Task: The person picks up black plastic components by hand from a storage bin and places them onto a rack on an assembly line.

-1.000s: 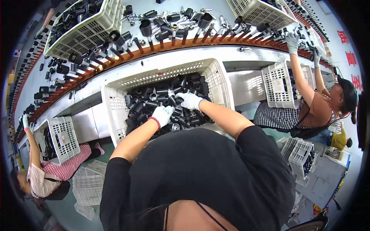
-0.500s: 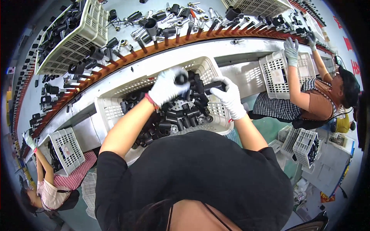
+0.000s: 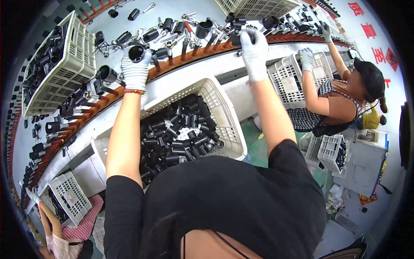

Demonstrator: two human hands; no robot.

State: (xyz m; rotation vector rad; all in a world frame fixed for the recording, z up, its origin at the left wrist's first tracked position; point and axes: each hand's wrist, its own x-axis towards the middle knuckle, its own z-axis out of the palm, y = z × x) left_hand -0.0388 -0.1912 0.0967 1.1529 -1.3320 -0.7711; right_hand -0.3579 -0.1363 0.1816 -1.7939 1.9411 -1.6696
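Note:
Both my hands wear white knitted gloves and reach over the brown pegged rail [image 3: 177, 60] on the far side. My left hand [image 3: 135, 74] is closed round a black plastic sleeve [image 3: 136, 53], its round open end facing up. Farther right, my right hand [image 3: 255, 55] grips another black sleeve [image 3: 247, 38], mostly hidden by the fingers, among parts on the rail. Near my body, a cream plastic crate [image 3: 224, 116] holds many loose black sleeves [image 3: 181, 142]. Black cups [image 3: 203, 29] and metal ratchet-like pieces [image 3: 170, 45] sit along the rail.
A crate [image 3: 82, 56] of black parts stands at the far left on the grey table, another crate [image 3: 258, 6] at the far middle. To the right a co-worker [image 3: 340, 93] reaches to the rail over a crate [image 3: 280, 80]; another co-worker [image 3: 64, 233] sits lower left.
Both hands have moved from the crate up to the rail, the left to the left and the right farther away, each carrying a black sleeve. The view has shifted somewhat.

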